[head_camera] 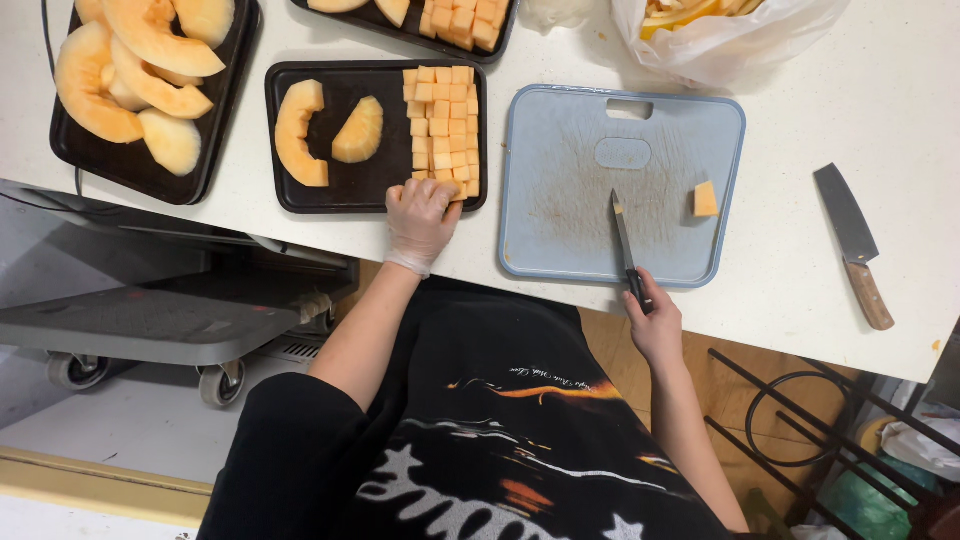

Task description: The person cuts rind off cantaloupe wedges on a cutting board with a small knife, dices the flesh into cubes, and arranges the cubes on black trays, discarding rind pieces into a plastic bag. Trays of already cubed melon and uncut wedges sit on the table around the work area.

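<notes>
Head view: gloved left hand [420, 222] pinches melon cubes [447, 125] (tray's near edge), right hand [655, 325] grips knife [625, 238].

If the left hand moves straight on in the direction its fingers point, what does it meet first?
The left hand already touches the melon cubes at the near edge of the black tray; those cubes come first.

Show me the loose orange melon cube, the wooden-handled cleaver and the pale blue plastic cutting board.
Loose orange melon cube [706, 198], head view: centre of its top face.
Wooden-handled cleaver [845, 222], head view: middle of its dark blade.
Pale blue plastic cutting board [560, 170], head view: bare surface left of centre.
</notes>
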